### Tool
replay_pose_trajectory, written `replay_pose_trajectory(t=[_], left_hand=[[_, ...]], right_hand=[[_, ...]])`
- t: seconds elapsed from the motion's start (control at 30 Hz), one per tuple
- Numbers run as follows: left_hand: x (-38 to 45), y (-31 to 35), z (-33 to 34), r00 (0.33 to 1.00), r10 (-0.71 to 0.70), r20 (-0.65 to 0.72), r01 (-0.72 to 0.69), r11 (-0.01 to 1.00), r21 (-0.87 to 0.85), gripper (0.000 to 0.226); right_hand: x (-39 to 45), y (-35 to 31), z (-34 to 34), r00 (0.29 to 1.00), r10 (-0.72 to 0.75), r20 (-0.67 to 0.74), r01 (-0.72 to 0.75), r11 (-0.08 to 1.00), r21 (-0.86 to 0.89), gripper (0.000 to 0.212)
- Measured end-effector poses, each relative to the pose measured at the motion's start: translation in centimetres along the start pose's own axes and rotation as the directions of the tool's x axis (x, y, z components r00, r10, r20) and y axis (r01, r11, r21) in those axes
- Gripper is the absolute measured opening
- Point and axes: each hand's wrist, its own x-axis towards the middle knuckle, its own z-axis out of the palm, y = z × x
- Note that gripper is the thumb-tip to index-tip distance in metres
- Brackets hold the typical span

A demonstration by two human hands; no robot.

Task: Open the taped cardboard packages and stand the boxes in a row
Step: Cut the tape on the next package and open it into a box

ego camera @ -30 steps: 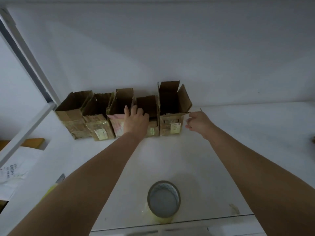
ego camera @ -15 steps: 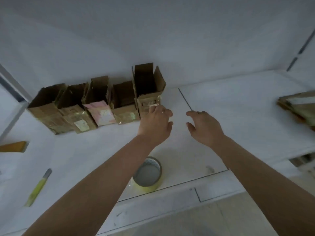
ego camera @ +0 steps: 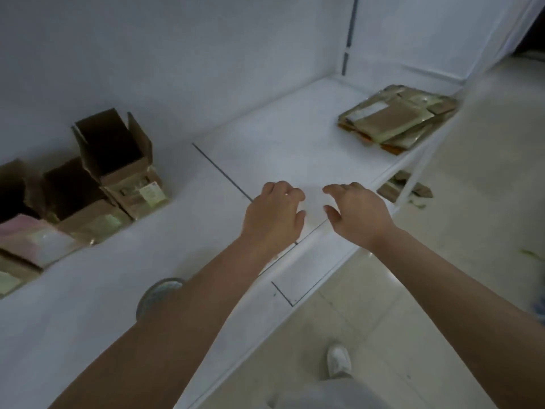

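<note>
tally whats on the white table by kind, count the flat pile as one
opened boxes standing in the row: 4 in view, from the tallest to the one cut off at the left edge
pile of flat taped packages: 1
tape roll: 1
total: 6

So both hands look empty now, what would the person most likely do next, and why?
Probably reach right for the stack of taped packages. The left hand and right hand hover with nothing in them over the white table, the opened boxes already stand in a row on the left, and that stack is unopened.
</note>
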Motion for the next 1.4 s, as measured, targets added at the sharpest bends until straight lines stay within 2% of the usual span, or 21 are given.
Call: replay_pose_trajectory(t=[0.1,0.27,0.57,0.67,0.93,1.03,1.1,1.3,1.4], left_hand=[[3.5,2.7,0.4,0.998,0.063,-0.015,-0.063,0.998,0.029,0.036],[10.9,7.3,2.9,0.995,0.099,-0.028,-0.097,0.994,0.041,0.037],[25.0,14.7,7.7,0.998,-0.038,-0.052,0.036,0.999,-0.041,0.037],[27.7,15.3,9.5,0.997,-0.075,-0.03,0.074,0.997,-0.035,0.041],[33.2,12.6,11.7,0.992,-0.119,0.036,0.114,0.984,0.137,0.041],[34.5,11.8,12.3,0.986,-0.161,0.052,0.155,0.981,0.117,0.041],[35.2,11.7,13.0,0.975,-0.213,0.067,0.206,0.974,0.097,0.045],[36.7,11.4,14.0,0.904,-0.412,0.119,0.397,0.908,0.133,0.087],[37.0,11.2,14.6,0.872,-0.453,0.184,0.441,0.892,0.104,0.096]], right_hand=[[0.9,3.6,-1.2,0.998,0.027,-0.05,-0.028,0.999,-0.024,0.037],[3.6,10.6,-2.0,0.998,-0.015,-0.063,0.009,0.994,-0.105,0.037],[9.7,27.3,-4.1,0.999,0.028,0.037,-0.02,0.98,-0.196,0.032],[11.8,30.1,-3.3,0.995,0.026,0.099,-0.006,0.981,-0.194,0.032],[17.8,35.9,-1.9,0.99,0.105,0.098,-0.077,0.964,-0.255,0.03],[20.7,38.2,-1.8,0.985,0.155,0.075,-0.133,0.962,-0.24,0.037],[22.9,38.9,-1.8,0.975,0.191,0.112,-0.162,0.959,-0.233,0.045],[27.6,40.6,-0.2,0.909,0.334,0.249,-0.313,0.942,-0.123,0.092],[28.4,41.3,0.4,0.898,0.341,0.278,-0.335,0.94,-0.069,0.103]])
